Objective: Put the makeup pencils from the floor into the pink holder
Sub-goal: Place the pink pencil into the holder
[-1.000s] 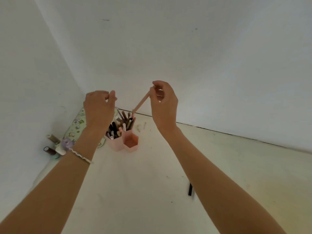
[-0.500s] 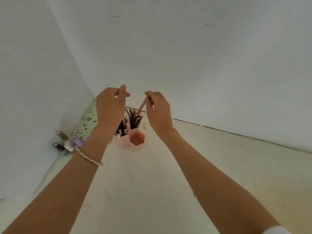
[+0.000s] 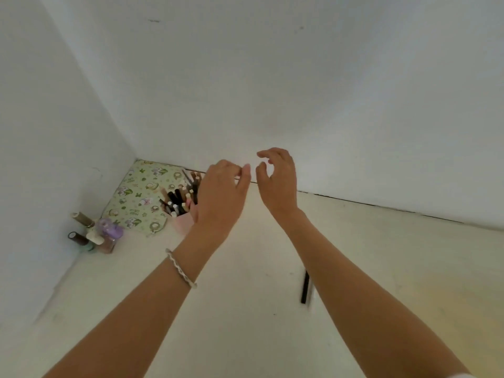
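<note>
Pencils crowd the pink hexagonal plastic holder [image 3: 182, 221], which stands on the pale floor [image 3: 245, 309] at about ten o'clock from the picture's middle, just in front of a green patterned fabric pouch [image 3: 139, 197] in the corner. Much of the holder is hidden behind the left hand [image 3: 221, 197], whose fingers are loosely curled with nothing visible in them. The right hand [image 3: 278, 181] hovers just beside it at one o'clock, fingers apart and empty. One slim black makeup pencil [image 3: 305, 287] lies on the floor at five o'clock, close against the right forearm and well apart from the holder; it looks like the piece left to collect.

Judging from this, the risks are two. The left hand sits so near the packed holder that a careless sweep could tip it and spill the pencils. The black pencil is round and thin, so a forearm brushing it could roll it away. Small glass bottles [image 3: 92, 236] stand at nine o'clock, also easy to knock.
</note>
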A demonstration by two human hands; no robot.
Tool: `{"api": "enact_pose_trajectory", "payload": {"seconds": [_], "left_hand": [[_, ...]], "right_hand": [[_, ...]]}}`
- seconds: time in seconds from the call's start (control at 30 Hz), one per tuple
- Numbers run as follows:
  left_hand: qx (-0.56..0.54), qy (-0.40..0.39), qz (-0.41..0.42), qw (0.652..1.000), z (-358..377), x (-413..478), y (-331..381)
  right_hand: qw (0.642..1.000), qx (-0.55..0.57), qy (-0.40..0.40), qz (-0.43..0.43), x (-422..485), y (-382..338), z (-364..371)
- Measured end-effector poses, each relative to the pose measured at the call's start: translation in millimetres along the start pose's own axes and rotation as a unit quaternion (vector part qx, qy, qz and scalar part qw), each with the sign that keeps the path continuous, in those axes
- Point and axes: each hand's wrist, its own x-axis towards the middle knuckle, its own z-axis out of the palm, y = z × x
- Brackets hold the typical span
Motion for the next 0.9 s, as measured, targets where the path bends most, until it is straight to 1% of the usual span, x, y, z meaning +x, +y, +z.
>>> {"api": "enact_pose_trajectory", "payload": {"seconds": [0.03, 0.1, 0.17, 0.27, 0.33, 0.43, 0.53, 0.57, 0.63, 0.7, 0.77, 0.83, 0.9], "left_hand": [[-0.001, -0.069, -0.006, 0.998, 20, -12, 12], [0.029, -0.208, -0.035, 0.977, 59, -39, 27], [0.064, -0.305, -0.054, 0.949, 94, -70, 38], [0.09, -0.383, -0.07, 0.917, 131, -110, 50], [0.101, -0.405, -0.084, 0.905, 145, -123, 53], [0.114, -0.391, -0.085, 0.909, 155, -131, 54], [0.092, -0.388, -0.098, 0.912, 154, -126, 57], [0.072, -0.375, -0.109, 0.918, 152, -119, 59], [0.014, -0.311, -0.122, 0.942, 143, -95, 61], [-0.054, -0.221, -0.099, 0.969, 129, -65, 66], [-0.106, -0.152, -0.058, 0.981, 114, -40, 73], [-0.128, -0.127, -0.031, 0.983, 105, -29, 79], [-0.132, -0.127, -0.018, 0.983, 99, -28, 81]], "right_hand": [[1.0, 0.004, 0.006, 0.026, 2, 10, -18], [0.997, 0.003, 0.013, 0.075, 0, 28, -43], [0.993, 0.0, 0.017, 0.116, -7, 48, -67], [0.987, -0.008, 0.015, 0.162, -24, 76, -99], [0.982, -0.02, 0.01, 0.185, -34, 94, -116], [0.977, -0.035, 0.009, 0.21, -47, 115, -133], [0.971, -0.026, 0.009, 0.239, -58, 128, -139], [0.968, -0.022, 0.006, 0.25, -61, 132, -141], [0.96, -0.032, -0.021, 0.276, -67, 137, -141], [0.95, -0.069, -0.073, 0.295, -71, 140, -138], [0.933, -0.101, -0.134, 0.318, -76, 140, -130], [0.909, -0.142, -0.204, 0.336, -83, 138, -120], [0.88, -0.209, -0.276, 0.325, -93, 134, -109]]}}
